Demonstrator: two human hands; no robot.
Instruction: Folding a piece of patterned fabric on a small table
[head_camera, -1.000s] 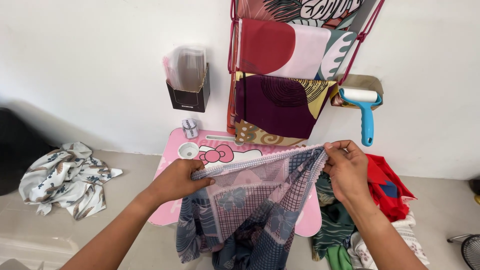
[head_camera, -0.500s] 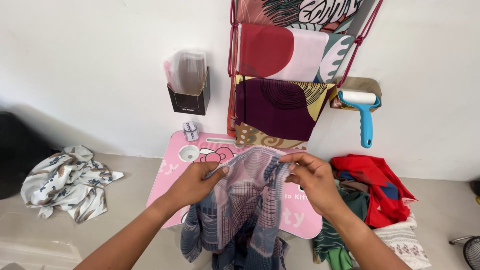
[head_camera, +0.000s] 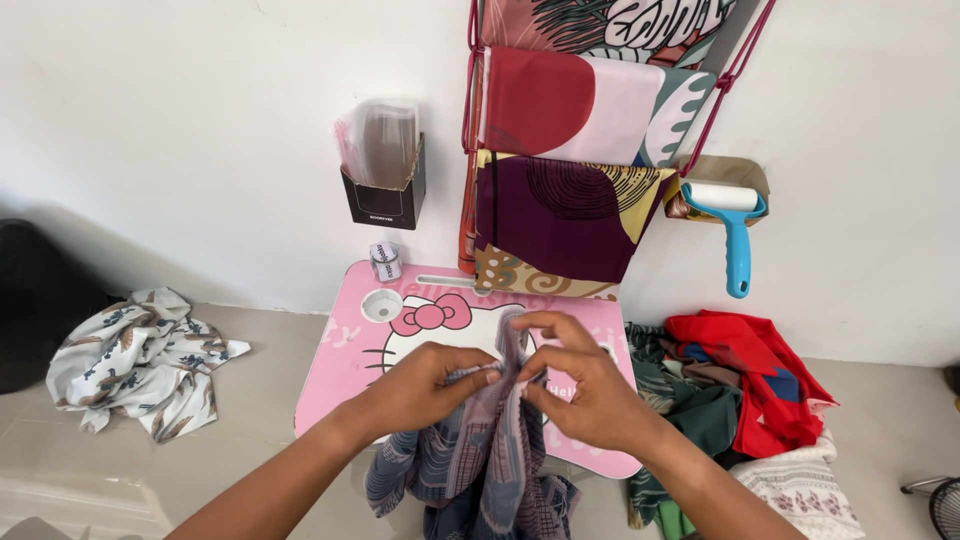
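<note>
Bare pink table (head_camera: 345, 372) left of hands

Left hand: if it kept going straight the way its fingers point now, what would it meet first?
The left hand points rightward, gripping the checked cloth. Going straight on, it would likely meet the right hand first, since the fingertips are nearly together on the same cloth edge, though depth is unclear.

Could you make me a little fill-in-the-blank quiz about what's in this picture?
1. Both hands pinch a checked grey and pink ____ over the small table.
2. That table's top is coloured ____.
3. A lint roller with a ____ handle hangs on the wall.
4. The crumpled white floral cloth lies on the ____.

Missing words: cloth; pink; blue; floor
</note>
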